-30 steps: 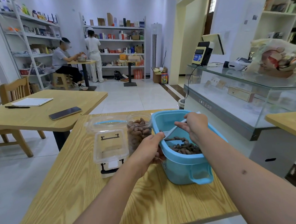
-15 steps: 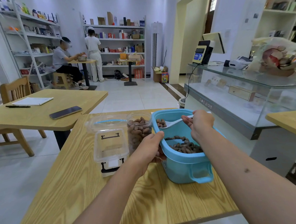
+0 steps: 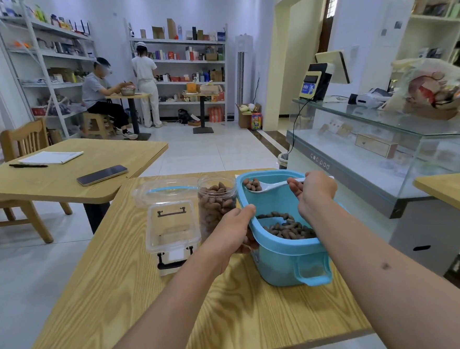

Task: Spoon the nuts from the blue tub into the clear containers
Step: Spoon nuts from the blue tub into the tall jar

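Lifted since before, the white spoon (image 3: pixel 267 186) carries nuts (image 3: pixel 252 184) above the blue tub (image 3: pixel 289 254) at centre frame, pinched by right hand (image 3: pixel 313 191) fingers; left hand (image 3: pixel 234 230) grips the clear jar (image 3: pixel 216 202).

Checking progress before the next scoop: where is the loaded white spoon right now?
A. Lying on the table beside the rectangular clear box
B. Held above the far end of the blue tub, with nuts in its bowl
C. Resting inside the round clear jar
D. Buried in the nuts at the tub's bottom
B: the right hand grips the spoon, nuts in its bowl, over the far end of the blue tub, short of the round clear jar.
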